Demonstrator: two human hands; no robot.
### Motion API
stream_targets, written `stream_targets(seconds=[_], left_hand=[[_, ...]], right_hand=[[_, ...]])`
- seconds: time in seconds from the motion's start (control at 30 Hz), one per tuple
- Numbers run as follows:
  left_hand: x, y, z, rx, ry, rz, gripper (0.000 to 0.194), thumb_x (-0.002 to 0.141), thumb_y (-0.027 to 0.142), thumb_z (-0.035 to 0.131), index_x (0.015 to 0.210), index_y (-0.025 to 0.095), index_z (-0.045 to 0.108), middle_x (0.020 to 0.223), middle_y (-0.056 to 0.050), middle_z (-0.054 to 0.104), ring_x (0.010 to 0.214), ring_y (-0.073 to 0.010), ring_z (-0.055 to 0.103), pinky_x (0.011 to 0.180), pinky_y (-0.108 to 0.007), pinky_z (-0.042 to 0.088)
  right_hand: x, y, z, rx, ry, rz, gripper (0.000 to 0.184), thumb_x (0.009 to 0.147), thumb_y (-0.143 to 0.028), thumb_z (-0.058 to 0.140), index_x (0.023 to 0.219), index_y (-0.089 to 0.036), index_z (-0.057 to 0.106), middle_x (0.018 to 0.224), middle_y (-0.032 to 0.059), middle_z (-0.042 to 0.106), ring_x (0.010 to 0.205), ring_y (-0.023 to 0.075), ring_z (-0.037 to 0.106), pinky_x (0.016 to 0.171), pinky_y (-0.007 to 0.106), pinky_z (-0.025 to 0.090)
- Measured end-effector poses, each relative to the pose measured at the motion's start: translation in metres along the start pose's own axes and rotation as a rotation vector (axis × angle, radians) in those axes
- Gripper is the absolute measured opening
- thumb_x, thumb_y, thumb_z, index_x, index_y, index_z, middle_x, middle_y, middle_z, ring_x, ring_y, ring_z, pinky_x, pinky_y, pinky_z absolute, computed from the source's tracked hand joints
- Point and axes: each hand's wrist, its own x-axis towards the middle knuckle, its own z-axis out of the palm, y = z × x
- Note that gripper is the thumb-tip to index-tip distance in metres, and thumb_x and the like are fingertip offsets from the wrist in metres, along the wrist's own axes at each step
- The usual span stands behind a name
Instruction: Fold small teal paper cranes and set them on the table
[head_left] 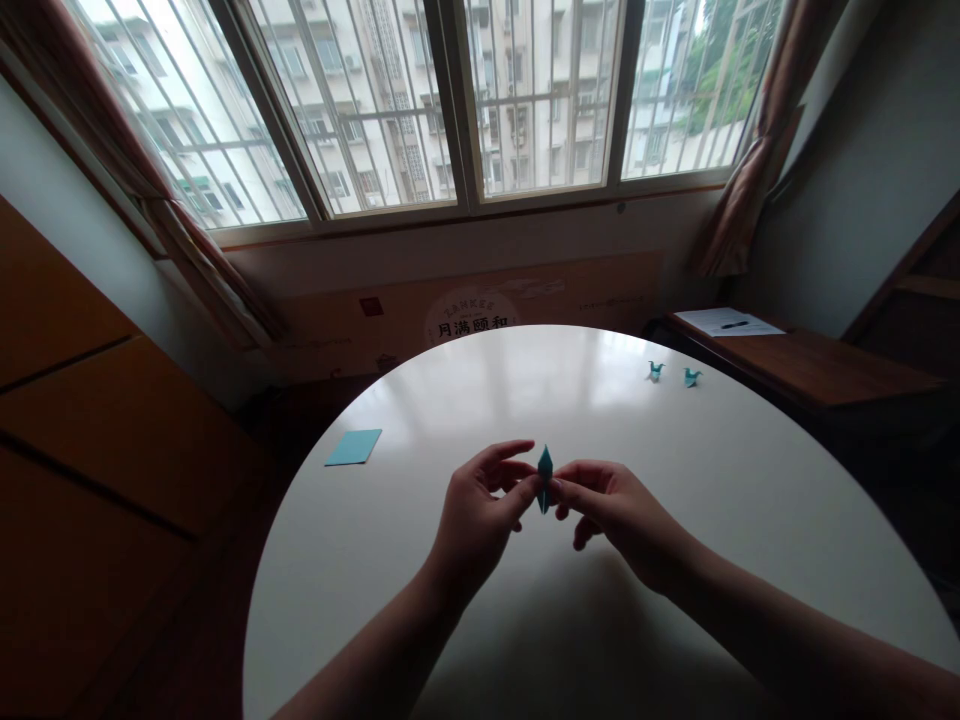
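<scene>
A small folded piece of teal origami paper (545,463) is held upright above the white round table (420,640), pointed at its top and bottom. My left hand (487,500) pinches its left side between thumb and fingers, with the index finger raised beside the tip. From the right, my right hand (611,510) grips its other side between thumb and index finger, the other fingers curled below. Parts of the paper are hidden behind my fingertips. Two finished teal origami cranes (655,371) stand at the table's far right. To the left lies a stack of light blue square paper (353,447).
A brown wooden table (840,365) at the right bears a white sheet (726,321) with a dark pen on it. Barred windows (450,110) and tied curtains (187,250) are beyond the table. An orange-brown cabinet (90,450) stands at the left.
</scene>
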Motion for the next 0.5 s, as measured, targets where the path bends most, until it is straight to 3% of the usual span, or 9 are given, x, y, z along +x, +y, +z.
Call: stream_targets(seconds=[0.13,0.27,0.5], left_hand=[[0.0018,0.0016,-0.0016,-0.095,0.001,-0.098,0.040,0.075,0.031,0.081,0.108,0.012,0.068,0.080,-0.009,0.075,0.064,-0.0160,0.063,0.045,-0.020,0.045],[0.0047,0.0001,-0.0020,-0.098,0.018,-0.126,0.027,0.072,0.029,0.081,0.089,0.012,0.068,0.074,-0.005,0.071,0.059,-0.0137,0.059,0.042,-0.019,0.043],[0.0013,-0.0007,0.0011,0.093,0.019,0.050,0.013,0.075,0.025,0.077,0.079,0.015,0.070,0.073,-0.005,0.069,0.067,-0.0169,0.061,0.044,-0.020,0.046]], right_hand=[[0.0003,-0.0006,-0.0003,-0.030,0.033,-0.022,0.028,0.082,-0.042,0.078,0.095,-0.017,0.076,0.085,0.0051,0.068,0.077,0.0177,0.059,0.056,0.025,0.049],[0.0018,0.0021,-0.0008,-0.081,0.088,-0.106,0.026,0.081,-0.039,0.080,0.095,-0.018,0.075,0.081,0.0040,0.068,0.074,0.0178,0.060,0.054,0.025,0.050],[0.0031,0.0044,0.0015,-0.123,0.102,-0.153,0.026,0.081,-0.039,0.080,0.095,-0.018,0.077,0.080,0.0047,0.069,0.075,0.0185,0.062,0.053,0.024,0.050]])
